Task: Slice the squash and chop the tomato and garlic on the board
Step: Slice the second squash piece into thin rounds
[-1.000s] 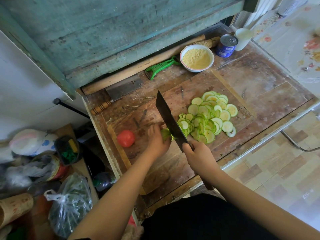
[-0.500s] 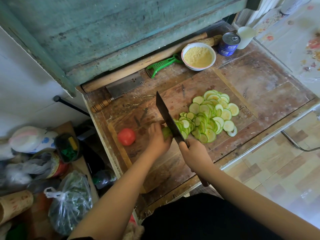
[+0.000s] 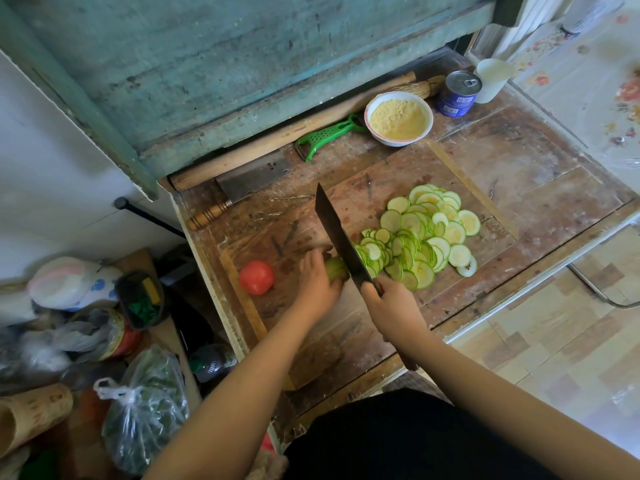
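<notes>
right hand (image 3: pixel 388 299) grips cleaver (image 3: pixel 341 242) handle, blade edge down on board (image 3: pixel 460 174) | left hand (image 3: pixel 317 280) holds squash (image 3: pixel 336 268) stub, fingers curled, just left of blade | stub's long axis crosses blade | slices (image 3: pixel 420 233) lie right | tomato (image 3: pixel 256 277) whole, left of left hand | garlic unseen

green peeler (image 3: pixel 327 136) beside bowl of yellow meal (image 3: pixel 398 118), blue can (image 3: pixel 459 93)

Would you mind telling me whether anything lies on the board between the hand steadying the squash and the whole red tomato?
Nothing visible does. The left hand grips the green squash stub, and only a bare strip of the worn wooden board separates it from the round red tomato to its left.
</notes>
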Demonstrator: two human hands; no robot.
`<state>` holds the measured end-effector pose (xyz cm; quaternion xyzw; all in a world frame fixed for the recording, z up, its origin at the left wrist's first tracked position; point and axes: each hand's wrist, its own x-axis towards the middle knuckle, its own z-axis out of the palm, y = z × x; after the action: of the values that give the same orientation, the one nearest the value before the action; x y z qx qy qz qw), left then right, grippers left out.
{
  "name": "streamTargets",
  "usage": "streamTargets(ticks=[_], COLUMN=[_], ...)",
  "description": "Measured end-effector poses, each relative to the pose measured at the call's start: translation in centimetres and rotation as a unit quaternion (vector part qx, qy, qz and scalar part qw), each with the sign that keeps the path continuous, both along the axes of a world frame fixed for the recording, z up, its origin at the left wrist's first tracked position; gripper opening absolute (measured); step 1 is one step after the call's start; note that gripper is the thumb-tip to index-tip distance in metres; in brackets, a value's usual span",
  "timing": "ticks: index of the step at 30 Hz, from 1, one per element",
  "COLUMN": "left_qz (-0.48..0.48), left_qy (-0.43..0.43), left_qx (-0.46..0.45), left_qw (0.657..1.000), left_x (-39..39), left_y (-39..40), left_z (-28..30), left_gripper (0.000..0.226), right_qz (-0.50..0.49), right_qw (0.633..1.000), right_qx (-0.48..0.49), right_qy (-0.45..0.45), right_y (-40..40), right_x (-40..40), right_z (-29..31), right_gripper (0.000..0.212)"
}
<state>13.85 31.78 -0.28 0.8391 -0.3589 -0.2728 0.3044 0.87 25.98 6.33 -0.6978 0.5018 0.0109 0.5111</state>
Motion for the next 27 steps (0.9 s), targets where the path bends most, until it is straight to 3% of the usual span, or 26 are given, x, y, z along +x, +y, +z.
streamTargets(ticks=[8,27], left_qz=[0.003,-0.024], left_qy=[-0.009,-0.044], left_qx=[-0.038,-0.002], left_qw=[0.999,0.999], left_x=[-0.4,-0.5], left_y=[0.6,0.6], left_z=[-0.4,-0.7], left_gripper=[0.052,0.061], right_qz=[0.011,-0.010], right_qw=[1.000,1.000], right_qx=[-0.009,0.014], right_qy=[-0.014,0.015], right_y=[0.2,1.4], right_x=[-1.0,-2.8], right_z=[1.1,-0.2], right_gripper=[0.029,0.029])
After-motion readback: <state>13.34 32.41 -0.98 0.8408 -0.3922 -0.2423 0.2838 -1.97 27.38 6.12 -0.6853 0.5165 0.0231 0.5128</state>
